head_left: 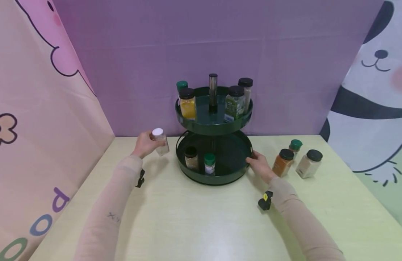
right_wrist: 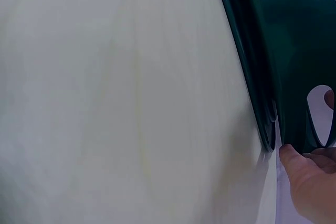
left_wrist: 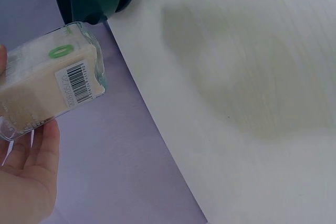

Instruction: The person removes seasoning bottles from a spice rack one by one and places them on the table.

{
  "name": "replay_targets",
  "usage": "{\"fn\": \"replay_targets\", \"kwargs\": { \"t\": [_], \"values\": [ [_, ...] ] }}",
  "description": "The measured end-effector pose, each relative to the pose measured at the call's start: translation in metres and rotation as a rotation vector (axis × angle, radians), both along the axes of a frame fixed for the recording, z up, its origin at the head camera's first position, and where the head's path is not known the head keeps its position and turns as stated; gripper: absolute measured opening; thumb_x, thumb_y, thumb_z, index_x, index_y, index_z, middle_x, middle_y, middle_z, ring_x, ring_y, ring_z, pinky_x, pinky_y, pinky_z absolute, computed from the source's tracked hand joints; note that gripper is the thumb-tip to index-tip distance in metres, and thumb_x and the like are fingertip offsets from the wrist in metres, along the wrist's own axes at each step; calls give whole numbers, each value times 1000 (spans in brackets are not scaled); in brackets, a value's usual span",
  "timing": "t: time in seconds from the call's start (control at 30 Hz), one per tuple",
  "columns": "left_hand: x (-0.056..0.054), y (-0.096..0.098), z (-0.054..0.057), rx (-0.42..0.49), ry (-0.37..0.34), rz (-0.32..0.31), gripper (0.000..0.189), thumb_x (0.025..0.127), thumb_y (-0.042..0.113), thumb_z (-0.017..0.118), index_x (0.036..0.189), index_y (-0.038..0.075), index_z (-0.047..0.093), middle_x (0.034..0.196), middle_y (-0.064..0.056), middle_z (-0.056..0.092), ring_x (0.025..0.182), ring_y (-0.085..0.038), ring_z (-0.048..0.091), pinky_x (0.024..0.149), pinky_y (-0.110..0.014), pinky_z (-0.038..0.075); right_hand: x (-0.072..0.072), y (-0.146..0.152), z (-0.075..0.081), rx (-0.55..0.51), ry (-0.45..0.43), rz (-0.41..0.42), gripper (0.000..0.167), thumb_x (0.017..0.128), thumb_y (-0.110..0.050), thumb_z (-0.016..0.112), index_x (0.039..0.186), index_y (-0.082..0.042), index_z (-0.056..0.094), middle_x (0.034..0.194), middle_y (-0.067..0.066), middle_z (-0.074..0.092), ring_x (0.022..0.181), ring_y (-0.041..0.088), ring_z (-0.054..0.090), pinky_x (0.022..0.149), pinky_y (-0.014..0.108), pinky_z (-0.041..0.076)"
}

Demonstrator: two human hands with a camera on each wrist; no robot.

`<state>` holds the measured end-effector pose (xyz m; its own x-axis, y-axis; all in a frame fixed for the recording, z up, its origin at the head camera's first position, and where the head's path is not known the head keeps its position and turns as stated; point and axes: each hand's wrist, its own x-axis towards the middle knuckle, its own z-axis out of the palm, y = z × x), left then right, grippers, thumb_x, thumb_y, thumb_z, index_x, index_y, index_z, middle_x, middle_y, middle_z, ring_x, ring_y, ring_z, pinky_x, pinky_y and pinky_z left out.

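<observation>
My left hand (head_left: 145,145) grips a clear glass spice jar (head_left: 161,146) with a white cap, tilted above the table left of a dark green two-tier turntable rack (head_left: 214,179). In the left wrist view the jar's base (left_wrist: 97,61) and a barcode label (left_wrist: 76,85) face the camera. At the rack's right side my right hand (head_left: 261,165) holds the lower tray's wall. The right wrist view shows the thumb (right_wrist: 294,163) outside and a fingertip (right_wrist: 329,98) through the oval handle hole. On the lower tray stand a black-capped jar (head_left: 191,159) and a small green-capped jar (head_left: 209,165).
The upper tray (head_left: 214,129) carries a yellow jar (head_left: 188,108), a green-capped jar (head_left: 181,86), a green-labelled jar (head_left: 234,105) and another black-capped jar (head_left: 247,90). Right of the rack stand an orange-brown jar (head_left: 282,165), a pale jar (head_left: 308,166) and a green-capped jar (head_left: 295,145).
</observation>
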<state>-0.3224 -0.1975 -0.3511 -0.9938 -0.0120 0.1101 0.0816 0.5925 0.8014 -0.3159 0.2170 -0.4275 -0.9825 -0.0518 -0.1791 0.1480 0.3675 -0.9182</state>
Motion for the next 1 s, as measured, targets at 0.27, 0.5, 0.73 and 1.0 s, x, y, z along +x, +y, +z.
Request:
{"fn": "replay_targets", "kwargs": {
  "t": [0.27,0.5,0.73,1.0],
  "values": [
    [-1,-6,-7,-14,-28,6,58,76,16,71,125,-5,49,119,-23,56,106,-35,53,92,-45,45,1,-1,2,3,10,5,61,95,-16,41,145,1,10,150,21,18,137,33,22,112,45,23],
    [2,-16,-13,-8,-63,29,64,77,17,71,130,-5,43,125,-23,51,113,-36,49,97,-47,41,2,-2,3,-2,10,1,62,95,-15,41,145,1,9,151,20,17,138,32,20,113,44,22],
    [4,-24,-19,-34,-87,58,70,77,21,71,133,-5,38,127,-24,49,115,-37,48,98,-47,40,2,-3,2,2,4,-5,62,95,-16,41,145,1,9,151,20,16,138,32,19,113,44,21],
    [7,-31,-23,-43,-123,65,71,78,24,70,134,-5,36,131,-25,46,118,-38,45,100,-50,38,1,-1,0,5,6,-2,62,95,-15,41,146,0,9,151,20,17,138,32,20,112,44,22]
  ]
}}
